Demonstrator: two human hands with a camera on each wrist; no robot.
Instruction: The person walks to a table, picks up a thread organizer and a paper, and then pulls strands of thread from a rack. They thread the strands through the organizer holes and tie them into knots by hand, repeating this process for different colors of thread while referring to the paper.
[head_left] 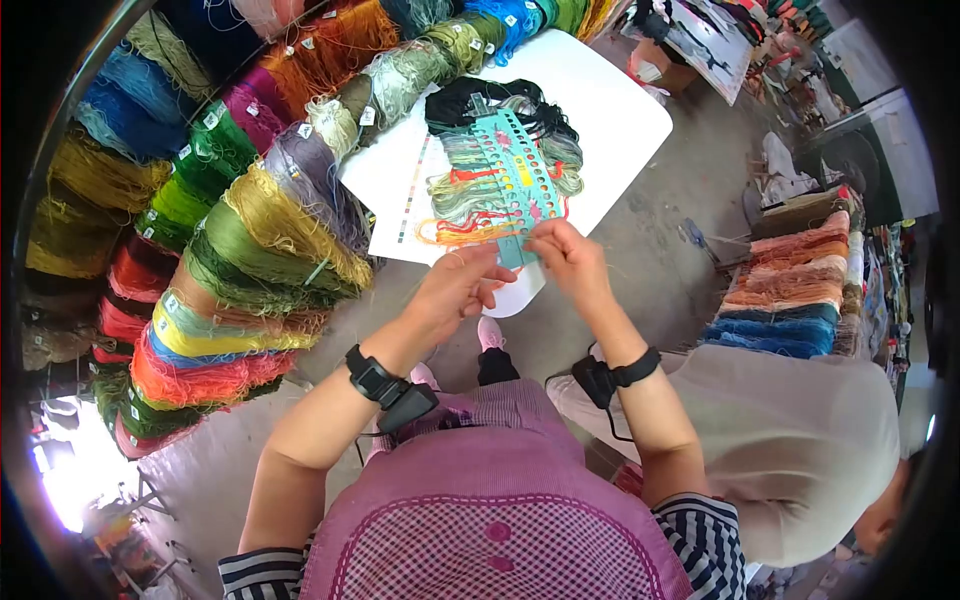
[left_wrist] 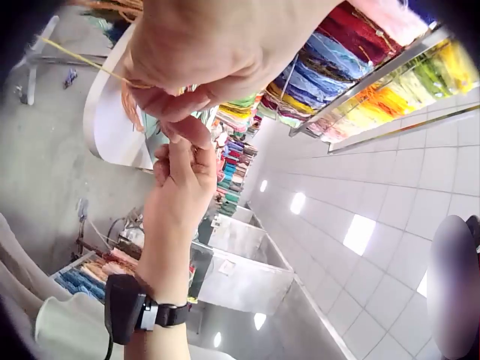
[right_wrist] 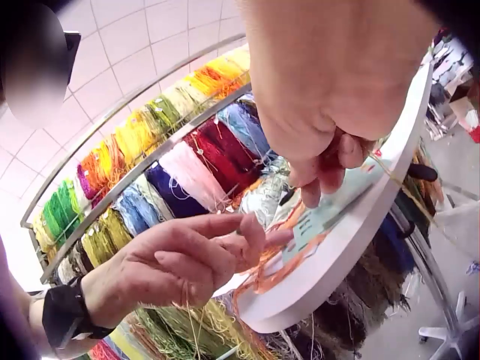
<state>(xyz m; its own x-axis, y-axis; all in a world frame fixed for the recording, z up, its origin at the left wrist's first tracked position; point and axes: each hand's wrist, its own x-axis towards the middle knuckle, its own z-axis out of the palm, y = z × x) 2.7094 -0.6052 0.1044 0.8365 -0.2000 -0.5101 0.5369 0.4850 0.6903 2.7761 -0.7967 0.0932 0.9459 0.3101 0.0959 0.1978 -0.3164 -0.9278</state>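
Note:
A teal card (head_left: 508, 150) with rows of holes carries skeins of black, grey, green and red thread. Orange threads (head_left: 465, 234) lie at its near end, also visible as orange strands (right_wrist: 259, 281) in the right wrist view. My right hand (head_left: 575, 265) pinches a thin thread at the card's near right corner; its fingertips are partly hidden. Left of that corner, my left hand (head_left: 460, 288) has thumb and index finger close together, other fingers partly extended. A yellow strand (left_wrist: 82, 58) runs to the left fingers in the left wrist view.
The card lies on a white tabletop (head_left: 620, 125). Racks of coloured yarn (head_left: 250, 230) stand at the left and behind. A person in a light top (head_left: 800, 430) bends at the right, near stacked orange and blue yarn (head_left: 785, 290).

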